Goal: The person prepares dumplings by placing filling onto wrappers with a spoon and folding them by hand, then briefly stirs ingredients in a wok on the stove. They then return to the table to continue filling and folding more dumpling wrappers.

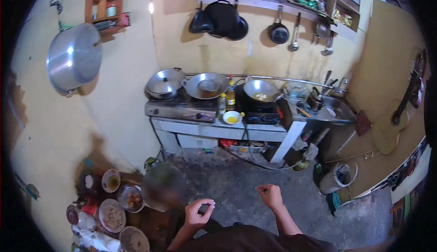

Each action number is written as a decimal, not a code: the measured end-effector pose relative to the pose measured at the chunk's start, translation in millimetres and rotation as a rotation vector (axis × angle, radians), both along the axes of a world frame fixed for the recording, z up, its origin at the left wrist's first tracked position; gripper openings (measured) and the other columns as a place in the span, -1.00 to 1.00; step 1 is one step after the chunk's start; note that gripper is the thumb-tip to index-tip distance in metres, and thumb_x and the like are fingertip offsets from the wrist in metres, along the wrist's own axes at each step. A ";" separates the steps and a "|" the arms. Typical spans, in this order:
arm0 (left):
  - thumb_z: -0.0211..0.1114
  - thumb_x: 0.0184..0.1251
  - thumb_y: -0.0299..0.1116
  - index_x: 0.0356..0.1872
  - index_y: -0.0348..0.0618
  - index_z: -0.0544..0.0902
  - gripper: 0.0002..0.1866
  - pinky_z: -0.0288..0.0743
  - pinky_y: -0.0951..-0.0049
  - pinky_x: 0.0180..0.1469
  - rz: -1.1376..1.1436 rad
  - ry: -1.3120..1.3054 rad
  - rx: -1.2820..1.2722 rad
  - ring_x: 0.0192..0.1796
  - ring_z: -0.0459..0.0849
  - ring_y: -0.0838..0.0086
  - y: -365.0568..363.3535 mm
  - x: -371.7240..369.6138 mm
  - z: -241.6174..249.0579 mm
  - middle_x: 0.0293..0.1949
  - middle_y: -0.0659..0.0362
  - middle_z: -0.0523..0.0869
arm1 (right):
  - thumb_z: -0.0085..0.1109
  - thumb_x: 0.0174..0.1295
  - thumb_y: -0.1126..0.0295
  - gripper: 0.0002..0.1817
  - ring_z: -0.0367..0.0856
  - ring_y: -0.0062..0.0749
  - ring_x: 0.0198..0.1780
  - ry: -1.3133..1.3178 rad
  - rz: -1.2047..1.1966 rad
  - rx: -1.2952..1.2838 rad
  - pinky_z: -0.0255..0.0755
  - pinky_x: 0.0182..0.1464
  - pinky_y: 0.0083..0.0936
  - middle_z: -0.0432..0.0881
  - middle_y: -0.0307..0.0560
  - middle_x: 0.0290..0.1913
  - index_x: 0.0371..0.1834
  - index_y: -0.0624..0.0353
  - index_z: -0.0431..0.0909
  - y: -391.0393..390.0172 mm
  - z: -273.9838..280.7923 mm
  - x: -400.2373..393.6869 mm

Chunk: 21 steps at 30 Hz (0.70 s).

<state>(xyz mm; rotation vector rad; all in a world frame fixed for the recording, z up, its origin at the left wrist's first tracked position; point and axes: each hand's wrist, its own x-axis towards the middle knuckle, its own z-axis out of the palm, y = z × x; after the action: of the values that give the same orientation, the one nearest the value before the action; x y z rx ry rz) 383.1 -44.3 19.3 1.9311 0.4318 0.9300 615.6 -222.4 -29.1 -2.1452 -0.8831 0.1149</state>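
My left hand (198, 213) is held in front of my body over the dark floor. Its fingers curl round toward the thumb, and a pale spot shows at the fingertips, too small to name. Farther right, my right hand (270, 194) hangs in the air with thumb and fingers pinched together, pointing left. Whatever it may hold is too small to make out. Neither hand touches the furniture. Nearest to the left hand is a table of food at the lower left, with a bowl of reddish food (131, 199) and a bowl of pale food (112, 216).
Ahead, a counter carries a gas stove (182, 112), a lidded pot (165, 84), a wok with pale pieces (261, 90), an oil bottle (231, 96) and a bowl of yellow liquid (232, 118). A sink (339, 112) and a bucket (336, 179) stand right. Someone's blurred head is beside the food table.
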 end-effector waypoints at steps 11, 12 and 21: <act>0.29 0.08 -0.56 -0.27 -0.21 0.62 -0.84 0.54 0.48 -0.20 -0.348 0.069 -0.017 -0.26 0.71 0.41 -35.5 200.6 -5.0 -0.36 0.12 0.70 | 0.41 -0.21 0.29 -0.78 0.64 -0.16 -0.45 -0.075 -0.578 -0.345 0.49 -0.36 -0.37 0.64 0.04 -0.51 -0.50 0.15 0.68 -123.2 -41.3 176.0; 0.28 0.09 -0.54 -0.26 -0.21 0.62 -0.84 0.54 0.48 -0.20 -0.365 0.076 -0.022 -0.27 0.71 0.40 -32.7 212.4 -7.3 -0.36 0.12 0.70 | 0.41 -0.21 0.29 -0.78 0.64 -0.16 -0.45 -0.072 -0.580 -0.343 0.49 -0.36 -0.37 0.64 0.04 -0.51 -0.50 0.15 0.68 -125.4 -38.5 187.7; 0.27 0.11 -0.46 -0.25 -0.26 0.60 -0.82 0.54 0.51 -0.18 -0.479 0.331 -0.032 -0.26 0.71 0.41 46.7 348.3 -84.0 -0.33 0.09 0.71 | 0.42 -0.22 0.24 -0.76 0.63 -0.09 -0.47 -0.174 -0.790 -0.425 0.49 -0.36 -0.32 0.60 0.09 -0.59 -0.56 0.17 0.68 -88.9 -95.0 339.0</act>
<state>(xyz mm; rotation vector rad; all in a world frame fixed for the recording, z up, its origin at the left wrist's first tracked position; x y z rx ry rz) 731.4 2.4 -64.7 2.0373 0.1537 0.2944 954.6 -311.2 -124.1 -2.7789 -0.0397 -0.3138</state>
